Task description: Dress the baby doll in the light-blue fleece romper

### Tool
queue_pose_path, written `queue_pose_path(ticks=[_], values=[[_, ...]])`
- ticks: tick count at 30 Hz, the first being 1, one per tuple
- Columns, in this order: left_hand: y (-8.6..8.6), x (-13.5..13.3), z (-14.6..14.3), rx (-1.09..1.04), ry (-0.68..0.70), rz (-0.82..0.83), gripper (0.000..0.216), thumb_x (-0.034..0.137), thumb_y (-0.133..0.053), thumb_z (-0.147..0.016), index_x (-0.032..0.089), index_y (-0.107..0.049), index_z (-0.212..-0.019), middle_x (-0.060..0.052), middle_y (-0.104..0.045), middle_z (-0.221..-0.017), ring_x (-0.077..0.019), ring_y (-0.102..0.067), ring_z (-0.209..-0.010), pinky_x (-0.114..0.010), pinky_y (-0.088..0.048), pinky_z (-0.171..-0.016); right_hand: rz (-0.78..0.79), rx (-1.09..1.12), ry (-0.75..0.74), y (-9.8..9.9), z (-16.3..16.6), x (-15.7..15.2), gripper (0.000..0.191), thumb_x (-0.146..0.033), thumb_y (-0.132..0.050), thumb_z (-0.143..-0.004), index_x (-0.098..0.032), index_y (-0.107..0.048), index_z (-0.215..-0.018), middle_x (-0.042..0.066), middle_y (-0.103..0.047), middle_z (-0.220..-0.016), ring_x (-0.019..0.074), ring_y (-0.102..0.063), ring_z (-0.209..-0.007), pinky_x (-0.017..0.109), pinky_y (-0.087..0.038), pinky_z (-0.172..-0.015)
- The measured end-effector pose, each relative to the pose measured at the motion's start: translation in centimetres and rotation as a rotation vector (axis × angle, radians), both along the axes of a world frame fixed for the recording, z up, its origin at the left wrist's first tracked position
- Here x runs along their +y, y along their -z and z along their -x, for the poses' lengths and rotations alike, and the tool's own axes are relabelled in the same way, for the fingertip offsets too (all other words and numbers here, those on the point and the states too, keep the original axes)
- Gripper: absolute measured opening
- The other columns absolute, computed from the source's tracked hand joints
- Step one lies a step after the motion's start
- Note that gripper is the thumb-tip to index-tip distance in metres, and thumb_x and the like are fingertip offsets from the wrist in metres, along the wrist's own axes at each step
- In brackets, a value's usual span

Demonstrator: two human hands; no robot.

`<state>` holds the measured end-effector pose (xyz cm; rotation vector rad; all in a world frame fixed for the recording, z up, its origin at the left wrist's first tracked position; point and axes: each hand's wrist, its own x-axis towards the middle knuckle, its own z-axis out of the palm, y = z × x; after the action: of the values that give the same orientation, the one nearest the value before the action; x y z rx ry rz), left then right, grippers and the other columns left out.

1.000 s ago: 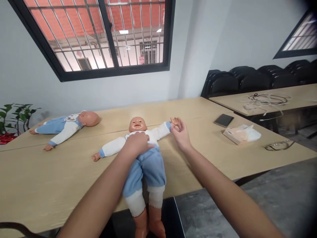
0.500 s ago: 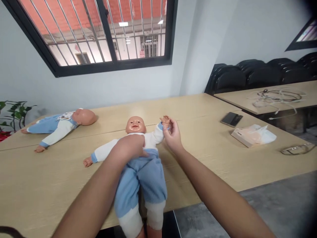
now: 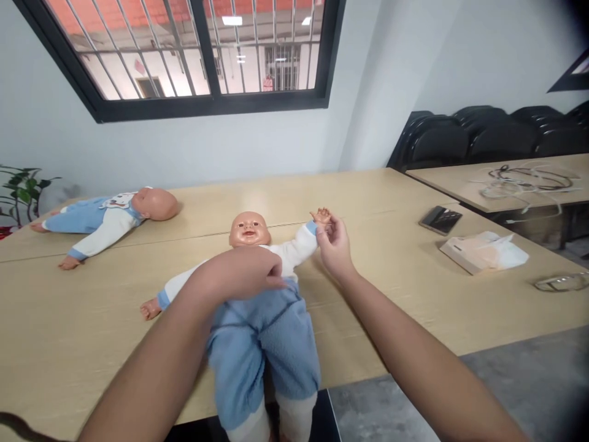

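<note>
A baby doll (image 3: 267,325) in a white top and blue trousers lies on its back, head away from me, its legs reaching the table's near edge. My right hand (image 3: 335,247) is closed round the wrist of the doll's outstretched arm on the right, whose small hand shows above my fingers. Across the doll's torso lies my left hand (image 3: 248,270), palm down with fingers curled in. Whatever those fingers grip, if anything, is hidden. The doll's other arm (image 3: 177,285) stretches out to the left, partly behind my forearm.
A second, similar doll (image 3: 103,218) lies at the far left of the wooden table (image 3: 377,202). To the right are a phone (image 3: 440,220), a tissue pack (image 3: 483,252) and glasses (image 3: 559,282). Cables (image 3: 529,181) lie on another table before stacked black chairs (image 3: 442,141).
My right hand has drawn the doll's arm outward to the right, straightening it. My left hand has shifted slightly over the torso, its fingers more curled. The view has tilted down slightly.
</note>
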<state>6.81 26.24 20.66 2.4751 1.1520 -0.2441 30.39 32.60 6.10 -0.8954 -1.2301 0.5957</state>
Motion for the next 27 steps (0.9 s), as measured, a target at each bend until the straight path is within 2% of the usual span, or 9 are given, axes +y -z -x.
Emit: queue_pose_path(ticks=[3,7,9,13,16,19,23,27], values=[[0.2,0.7,0.4,-0.082,0.049,0.056,0.035,0.049,-0.044,-0.099,0.02,-0.061,-0.088,-0.002,-0.069,-0.083,-0.0152,-0.055,-0.07,-0.028,-0.037,-0.061,0.006,0.005,0.045,-0.1,0.1,0.0,0.056,-0.055,-0.068,-0.091,-0.023,-0.051,-0.133,0.017,-0.064,-0.135,0.0272,-0.066,-0.119,0.049,-0.054,-0.106],[0.8,2.1,0.7,-0.237,0.034,0.253,0.029,0.047,-0.048,-0.097,0.022,-0.059,-0.109,0.0,-0.066,-0.089,-0.0146,-0.058,-0.073,-0.025,-0.043,-0.062,0.027,0.034,0.063,-0.3,0.3,-0.1,0.054,-0.057,-0.065,-0.092,-0.024,-0.049,-0.132,0.016,-0.064,-0.137,0.0268,-0.067,-0.12,0.049,-0.055,-0.105],[1.5,2.9,0.8,-0.328,0.05,0.271,0.034,0.046,-0.05,-0.096,0.023,-0.058,-0.12,-0.001,-0.066,-0.1,-0.015,-0.061,-0.084,-0.024,-0.048,-0.071,0.025,0.042,0.07,-0.4,0.3,-0.3,0.056,-0.059,-0.068,-0.09,-0.024,-0.049,-0.129,0.017,-0.062,-0.14,0.027,-0.067,-0.121,0.049,-0.055,-0.106],[3.2,4.3,0.4,-0.454,-0.028,0.209,0.037,0.032,-0.046,-0.096,0.022,-0.055,-0.131,-0.003,-0.068,-0.115,-0.0161,-0.065,-0.098,-0.026,-0.05,-0.086,0.017,0.011,0.043,-0.4,0.3,-0.4,0.055,-0.06,-0.068,-0.09,-0.025,-0.049,-0.129,0.016,-0.061,-0.141,0.0277,-0.068,-0.119,0.05,-0.055,-0.105],[4.2,4.9,0.0,-0.505,-0.052,0.102,0.041,0.018,-0.05,-0.087,0.021,-0.058,-0.127,-0.005,-0.069,-0.122,-0.0176,-0.065,-0.109,-0.028,-0.05,-0.095,-0.036,-0.014,0.0,-0.5,0.3,-0.4,0.056,-0.058,-0.068,-0.091,-0.025,-0.049,-0.132,0.016,-0.06,-0.143,0.0279,-0.065,-0.123,0.051,-0.053,-0.108],[4.3,5.1,-0.2,-0.549,-0.006,-0.048,0.042,0.011,-0.053,-0.08,0.02,-0.063,-0.119,-0.005,-0.07,-0.123,-0.0184,-0.064,-0.113,-0.028,-0.049,-0.098,-0.104,-0.11,-0.034,-0.7,0.4,-0.7,0.057,-0.054,-0.068,-0.092,-0.025,-0.05,-0.138,0.015,-0.058,-0.146,0.0278,-0.061,-0.131,0.051,-0.048,-0.114],[3.3,4.9,-0.2,-0.465,0.117,-0.219,0.029,0.013,-0.057,-0.081,0.021,-0.071,-0.105,-0.004,-0.073,-0.114,-0.0197,-0.065,-0.105,-0.029,-0.049,-0.093,-0.132,-0.399,-0.011,-1.6,0.6,-1.7,0.055,-0.049,-0.067,-0.095,-0.026,-0.055,-0.143,0.013,-0.059,-0.146,0.0292,-0.056,-0.136,0.052,-0.046,-0.117],[2.4,4.3,0.3,-0.296,0.064,-0.112,0.034,0.03,-0.067,-0.083,0.022,-0.071,-0.115,-0.004,-0.074,-0.117,-0.0215,-0.066,-0.105,-0.028,-0.049,-0.088,-0.172,-0.548,0.002,-2.4,0.8,-2.5,0.052,-0.044,-0.066,-0.095,-0.027,-0.057,-0.144,0.012,-0.064,-0.141,0.0298,-0.058,-0.131,0.052,-0.048,-0.114]])
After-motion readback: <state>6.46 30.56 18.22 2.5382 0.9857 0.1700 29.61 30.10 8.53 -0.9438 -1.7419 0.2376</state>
